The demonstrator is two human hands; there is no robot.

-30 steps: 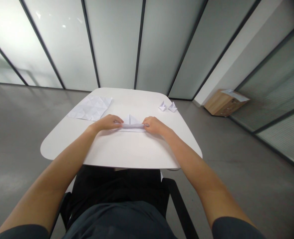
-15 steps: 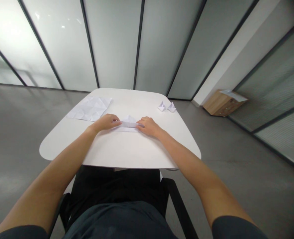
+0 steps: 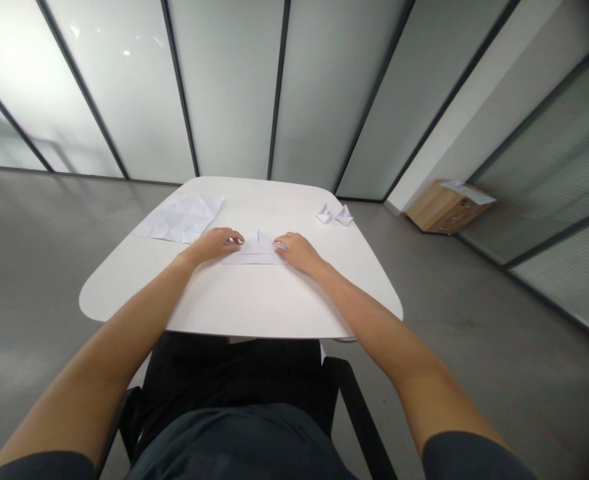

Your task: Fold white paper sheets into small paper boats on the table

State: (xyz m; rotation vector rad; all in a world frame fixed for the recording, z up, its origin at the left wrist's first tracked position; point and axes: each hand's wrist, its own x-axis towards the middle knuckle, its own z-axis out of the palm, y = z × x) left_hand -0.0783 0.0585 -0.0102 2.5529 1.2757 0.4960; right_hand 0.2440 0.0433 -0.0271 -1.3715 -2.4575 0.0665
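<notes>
A partly folded white sheet of paper (image 3: 255, 251) lies in front of me on the table, with a small peak at its far side and a crease running across it. My left hand (image 3: 220, 243) is at its left end, fingers curled with thumb and fingertips on the paper. At the right end, my right hand (image 3: 294, 250) pinches the paper between thumb and fingers. Parts of both ends are hidden under the hands.
Creased white sheets (image 3: 182, 217) lie at the table's far left. Two small folded paper boats (image 3: 334, 215) stand at the far right of the white table (image 3: 254, 307). A wooden cabinet (image 3: 449, 207) is on the floor at right, near frosted glass panels (image 3: 229, 87).
The raised strip of paper between my hands has gone down flat, baring more of the folded sheet. My fingers have shifted slightly at both ends.
</notes>
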